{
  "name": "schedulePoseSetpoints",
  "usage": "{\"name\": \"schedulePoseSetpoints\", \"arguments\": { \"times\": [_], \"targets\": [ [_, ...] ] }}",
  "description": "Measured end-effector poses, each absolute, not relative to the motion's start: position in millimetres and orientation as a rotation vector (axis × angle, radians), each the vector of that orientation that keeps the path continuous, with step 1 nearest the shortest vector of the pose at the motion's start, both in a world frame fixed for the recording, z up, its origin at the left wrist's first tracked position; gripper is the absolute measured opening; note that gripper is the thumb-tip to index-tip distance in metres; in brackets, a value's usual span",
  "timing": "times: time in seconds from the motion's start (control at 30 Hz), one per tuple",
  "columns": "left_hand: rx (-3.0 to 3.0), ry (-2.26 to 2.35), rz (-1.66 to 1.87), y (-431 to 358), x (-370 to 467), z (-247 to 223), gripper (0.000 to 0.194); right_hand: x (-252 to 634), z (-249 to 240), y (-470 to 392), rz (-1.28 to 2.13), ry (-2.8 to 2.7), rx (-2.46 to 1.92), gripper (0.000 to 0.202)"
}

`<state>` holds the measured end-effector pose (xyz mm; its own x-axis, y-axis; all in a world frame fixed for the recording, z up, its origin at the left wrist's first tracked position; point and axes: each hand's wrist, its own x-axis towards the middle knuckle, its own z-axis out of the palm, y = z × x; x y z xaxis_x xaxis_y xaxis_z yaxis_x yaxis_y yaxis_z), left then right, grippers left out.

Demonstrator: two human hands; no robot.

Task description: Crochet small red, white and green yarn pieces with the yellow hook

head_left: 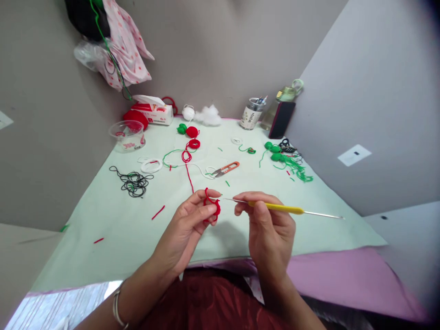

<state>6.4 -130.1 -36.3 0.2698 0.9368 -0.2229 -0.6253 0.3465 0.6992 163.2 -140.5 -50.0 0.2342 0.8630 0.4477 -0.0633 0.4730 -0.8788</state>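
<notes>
Between the thumb and fingers of my left hand (189, 220) is a small red crochet piece (216, 208), with a loop of yarn over the index finger. A red strand runs from this hand up the table to a small red yarn ball (192, 132). My right hand (271, 229) grips a crochet hook (277, 207) by its yellow handle, with a metal hook at each end. The hook's left tip points at the red piece and is a little apart from it. Part of the red piece is hidden under my left thumb.
Orange thread snips (227, 169) lie past my hands. Tangled black cord (132, 181) is at left, below a clear plastic tub (128, 136). Green yarn pieces (292, 165) lie at right. A phone (282, 120) leans on a bottle (288, 93) near a pen cup (252, 113). Walls enclose the table.
</notes>
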Motion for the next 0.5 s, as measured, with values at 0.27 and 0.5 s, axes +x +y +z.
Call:
{"name": "schedulePoseSetpoints", "arguments": {
  "times": [0.27, 0.5],
  "targets": [
    [0.527, 0.690, 1.131, -131.5, 6.4, -36.3, 0.012, 159.5, -48.9, -141.6, 0.749, -1.266, -0.835, 0.020],
    [0.527, 0.696, 1.119, -132.3, 5.2, -34.2, 0.012, 161.1, -49.5, -141.6, 0.767, -1.223, -0.844, 0.020]
  ]
}}
